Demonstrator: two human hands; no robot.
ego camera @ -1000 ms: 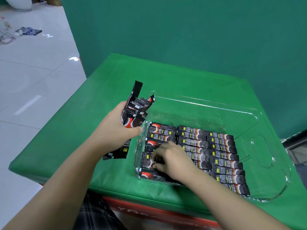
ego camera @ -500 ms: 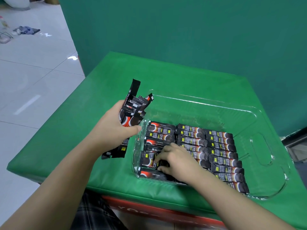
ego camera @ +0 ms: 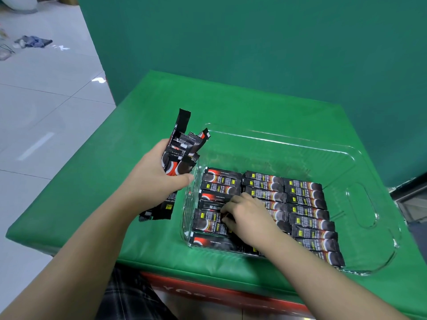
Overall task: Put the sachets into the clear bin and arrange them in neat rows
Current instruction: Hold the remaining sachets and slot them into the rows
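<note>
The left hand [ego camera: 159, 179] is raised just outside the left wall of the clear bin [ego camera: 379, 229], with its forearm coming up from the lower left. Its fingers and thumb are curled around a bundle of sachets [ego camera: 179, 158], which stands almost upright and fans out above the hand.

The right hand [ego camera: 245, 218] reaches into the bin, palm down, with the fingers bent. The fingertips pinch a sachet [ego camera: 209, 221] in the left column. To the right of this hand, the arranged sachets [ego camera: 305, 204] lie flat in rows on the bin floor. The bin stands on the green bench [ego camera: 115, 181].
</note>
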